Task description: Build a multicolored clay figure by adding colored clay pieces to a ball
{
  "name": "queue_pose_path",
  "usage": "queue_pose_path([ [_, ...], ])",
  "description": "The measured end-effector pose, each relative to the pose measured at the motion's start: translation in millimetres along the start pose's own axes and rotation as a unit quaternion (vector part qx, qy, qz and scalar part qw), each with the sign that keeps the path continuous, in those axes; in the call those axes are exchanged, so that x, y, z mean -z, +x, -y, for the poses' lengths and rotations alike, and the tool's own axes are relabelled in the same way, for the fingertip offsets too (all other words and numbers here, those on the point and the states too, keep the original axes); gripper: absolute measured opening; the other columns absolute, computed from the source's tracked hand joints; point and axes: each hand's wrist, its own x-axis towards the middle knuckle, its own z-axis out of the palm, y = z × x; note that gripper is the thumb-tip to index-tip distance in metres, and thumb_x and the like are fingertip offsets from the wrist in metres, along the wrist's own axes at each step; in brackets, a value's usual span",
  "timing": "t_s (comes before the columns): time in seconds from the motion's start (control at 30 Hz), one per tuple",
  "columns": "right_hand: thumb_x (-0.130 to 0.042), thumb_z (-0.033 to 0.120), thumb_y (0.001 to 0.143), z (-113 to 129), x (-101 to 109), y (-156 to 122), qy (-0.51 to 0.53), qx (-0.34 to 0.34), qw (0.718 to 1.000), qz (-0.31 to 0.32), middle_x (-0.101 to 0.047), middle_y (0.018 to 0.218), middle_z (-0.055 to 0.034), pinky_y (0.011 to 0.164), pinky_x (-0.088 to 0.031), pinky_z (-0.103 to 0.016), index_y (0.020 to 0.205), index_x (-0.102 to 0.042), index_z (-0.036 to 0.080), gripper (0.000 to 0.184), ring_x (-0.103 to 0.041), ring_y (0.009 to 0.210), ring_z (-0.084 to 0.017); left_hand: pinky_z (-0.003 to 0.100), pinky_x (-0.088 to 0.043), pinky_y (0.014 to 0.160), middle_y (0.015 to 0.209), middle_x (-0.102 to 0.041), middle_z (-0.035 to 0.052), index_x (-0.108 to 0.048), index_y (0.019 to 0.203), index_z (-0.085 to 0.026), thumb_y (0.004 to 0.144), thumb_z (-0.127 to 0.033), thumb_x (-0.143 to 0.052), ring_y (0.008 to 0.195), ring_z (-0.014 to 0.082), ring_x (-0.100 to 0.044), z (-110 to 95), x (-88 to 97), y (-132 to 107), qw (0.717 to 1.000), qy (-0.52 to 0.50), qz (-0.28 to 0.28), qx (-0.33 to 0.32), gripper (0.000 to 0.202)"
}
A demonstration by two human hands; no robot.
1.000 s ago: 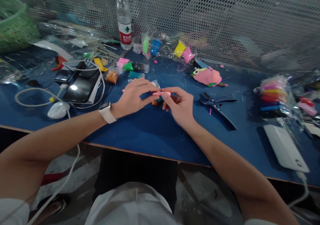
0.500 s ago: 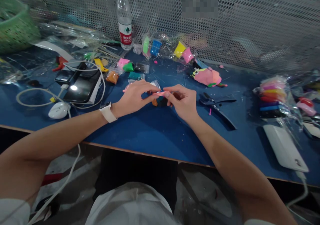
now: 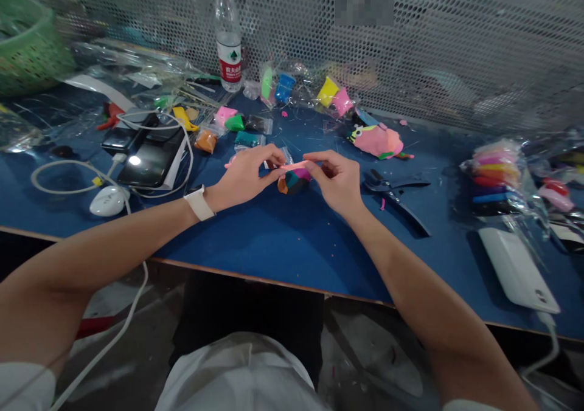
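Observation:
Between my two hands stretches a thin strip of pink modelling clay (image 3: 296,166). My left hand (image 3: 250,169) pinches one end between thumb and fingers. The other end is in the pinch of my right hand (image 3: 336,177). Just beneath the strip, a clay piece in orange, teal and magenta (image 3: 295,182) rests on the blue table (image 3: 274,234), partly covered by the hands. Some pink clay shows behind my left hand, mostly hidden. A pink clay fish-like figure (image 3: 376,140) with a white eye lies beyond my right hand.
Dark-handled pliers (image 3: 396,195) lie right of my right hand. A white power bank (image 3: 517,268) and bagged coloured clay (image 3: 497,177) are further right. Left are phones (image 3: 152,158), a cable and a white round device (image 3: 108,201). A water bottle (image 3: 229,52) stands behind, near small clay packets (image 3: 233,123).
My hands have drawn slightly apart, and more of the pink strip shows between them. The multicoloured clay piece below is now more visible.

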Motion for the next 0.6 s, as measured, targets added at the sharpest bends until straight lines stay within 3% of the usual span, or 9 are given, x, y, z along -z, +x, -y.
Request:
queue_pose_path([
  [0.1, -0.084, 0.061, 0.101, -0.8, 2.3, 1.6, -0.002, 0.006, 1.0, -0.005, -0.085, 0.091, -0.002, 0.059, -0.045, -0.035, 0.108, -0.092, 0.03, 0.034, -0.056, 0.06, -0.015, 0.033, -0.065, 0.087, 0.107, -0.085, 0.0082, -0.076, 0.114, -0.021, 0.114, -0.045, -0.069, 0.095, 0.021, -0.081, -0.3, 0.6, -0.1, 1.0, 0.005, -0.003, -0.005, 0.025],
  [0.23, -0.084, 0.053, 0.102, -4.6, 3.9, 3.1, 0.023, -0.009, 1.0, 0.008, -0.083, 0.087, -0.0003, 0.057, -0.045, -0.034, 0.111, -0.092, 0.03, 0.026, -0.057, 0.057, -0.014, 0.033, -0.064, 0.085, 0.107, -0.084, 0.0086, -0.077, 0.115, -0.021, 0.116, -0.049, -0.066, 0.095, 0.0213, -0.08, 1.3, 1.6, -0.8, 1.0, 0.012, 0.003, -0.012, 0.029],
  [0.33, -0.082, 0.055, 0.103, -7.0, 4.7, 3.8, 0.02, -0.019, 1.0, 0.015, -0.079, 0.079, 0.0011, 0.054, -0.046, -0.033, 0.113, -0.092, 0.03, 0.029, -0.056, 0.051, -0.014, 0.035, -0.062, 0.085, 0.104, -0.084, 0.0078, -0.077, 0.113, -0.022, 0.115, -0.049, -0.066, 0.094, 0.0227, -0.08, 2.6, 1.6, -1.1, 0.999, 0.037, 0.007, -0.021, 0.029],
  [0.47, -0.082, 0.062, 0.102, -9.0, 5.9, 5.0, 0.02, -0.027, 0.999, 0.015, -0.083, 0.085, -0.0007, 0.053, -0.049, -0.033, 0.112, -0.091, 0.03, 0.035, -0.058, 0.052, -0.014, 0.037, -0.059, 0.085, 0.1, -0.084, 0.0062, -0.078, 0.109, -0.023, 0.114, -0.044, -0.067, 0.093, 0.0236, -0.078, 2.6, 0.8, -1.3, 0.998, 0.06, 0.009, -0.021, 0.024],
  [0.6, -0.083, 0.056, 0.101, -11.9, 7.0, 7.5, 0.032, -0.027, 0.999, 0.022, -0.085, 0.092, -0.0015, 0.053, -0.05, -0.032, 0.108, -0.089, 0.029, 0.029, -0.059, 0.052, -0.013, 0.037, -0.058, 0.085, 0.1, -0.084, 0.0065, -0.078, 0.107, -0.023, 0.113, -0.042, -0.067, 0.094, 0.0241, -0.078, 3.3, 0.9, -1.0, 0.998, 0.061, 0.009, -0.017, 0.023],
])
